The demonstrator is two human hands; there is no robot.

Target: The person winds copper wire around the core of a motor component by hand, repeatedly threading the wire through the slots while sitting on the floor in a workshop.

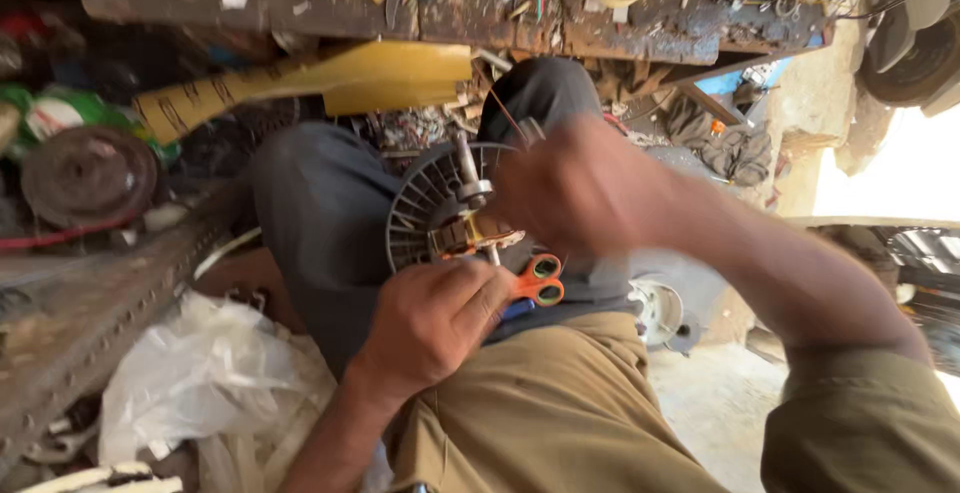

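Two hands work the round grey finned motor rotor (425, 203) resting on the lap. Left hand (435, 323) grips orange-handled scissors (538, 281); right hand (575, 193), blurred, grip indeterminate. Steady the rotor; cut close.

A crumpled clear plastic bag (205, 378) lies at the lower left on the floor, whitish and translucent, among pale scraps. At the far left a round green and white labelled container (60, 111) lies partly hidden behind a rusty metal disc. A long yellow panel with dark printed markings (300, 88) slants below the cluttered counter (640, 33) edge. No screens show.
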